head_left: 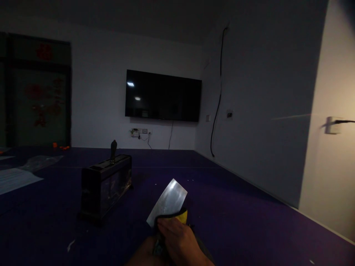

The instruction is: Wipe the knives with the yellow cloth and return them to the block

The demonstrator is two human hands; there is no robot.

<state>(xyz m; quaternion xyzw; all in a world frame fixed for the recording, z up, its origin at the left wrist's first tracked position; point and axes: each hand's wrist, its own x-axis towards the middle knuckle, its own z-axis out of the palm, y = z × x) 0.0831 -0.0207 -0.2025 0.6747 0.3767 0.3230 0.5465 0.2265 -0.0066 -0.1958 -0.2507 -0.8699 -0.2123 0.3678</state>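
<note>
A cleaver with a broad, shiny blade is held up at the bottom centre, its blade tilted up to the right. My left hand is low by the handle and looks closed round it, though most of its fingers are hidden. Pressed against the lower blade is a black and yellow cloth, with the fingers of my right hand closed over it. To the left stands a black knife block with see-through sides; one dark-handled tool sticks up from its top slot.
The purple tabletop reaches to the walls, with small white scraps on it. Papers and clear plastic film lie at left, small orange pieces behind them. A black cable hangs at the right wall; a television is mounted ahead.
</note>
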